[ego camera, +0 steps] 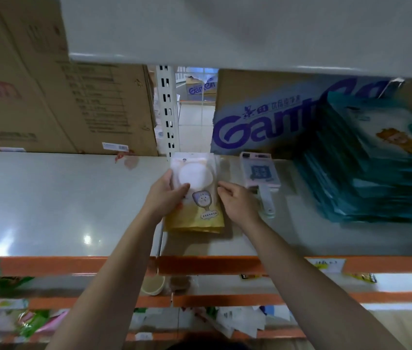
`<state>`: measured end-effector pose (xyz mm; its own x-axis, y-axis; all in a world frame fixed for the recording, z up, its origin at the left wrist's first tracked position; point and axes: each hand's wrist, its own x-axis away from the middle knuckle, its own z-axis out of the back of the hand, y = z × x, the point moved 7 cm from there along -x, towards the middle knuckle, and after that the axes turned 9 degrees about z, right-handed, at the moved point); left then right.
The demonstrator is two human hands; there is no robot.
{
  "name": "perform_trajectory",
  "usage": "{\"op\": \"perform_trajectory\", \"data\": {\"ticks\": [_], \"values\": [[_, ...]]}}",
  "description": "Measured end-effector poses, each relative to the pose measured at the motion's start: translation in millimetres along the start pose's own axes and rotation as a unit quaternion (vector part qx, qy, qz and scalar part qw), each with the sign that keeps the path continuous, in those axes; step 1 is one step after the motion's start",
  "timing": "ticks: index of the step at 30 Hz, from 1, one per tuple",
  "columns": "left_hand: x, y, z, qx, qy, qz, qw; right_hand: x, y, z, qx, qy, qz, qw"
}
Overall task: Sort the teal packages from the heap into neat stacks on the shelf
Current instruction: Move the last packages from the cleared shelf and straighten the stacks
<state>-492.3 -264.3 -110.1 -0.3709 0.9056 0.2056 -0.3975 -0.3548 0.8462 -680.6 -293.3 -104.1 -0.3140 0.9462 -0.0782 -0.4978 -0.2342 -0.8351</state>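
Both hands are at the middle of the shelf [61, 198]. The left hand [167, 195] grips the left edge of a yellow-and-white package [199, 205], thumb across its face. The right hand [237, 202] pinches its right edge with curled fingers. The teal packages [366, 178] are stacked at far right on the shelf, well apart from both hands. A pink packaged item [260, 173] lies between.

Left shelf [48, 198]: bare surface, open approach from the front.
Rear: brown carton [48, 97] and blue-printed carton [263, 117] wall it (narrow gap between).
Right: teal stack [366, 168] blocks.
Above: upper shelf [225, 34] overhangs.
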Motion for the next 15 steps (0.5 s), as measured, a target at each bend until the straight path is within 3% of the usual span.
{"op": "perform_trajectory", "data": {"ticks": [15], "values": [[-6.3, 2.4, -1.6, 0.011, -0.045, -0.029, 0.999, -7.7, -5.9, -15.2, -0.12, 0.017, 0.0, 0.993]]}}
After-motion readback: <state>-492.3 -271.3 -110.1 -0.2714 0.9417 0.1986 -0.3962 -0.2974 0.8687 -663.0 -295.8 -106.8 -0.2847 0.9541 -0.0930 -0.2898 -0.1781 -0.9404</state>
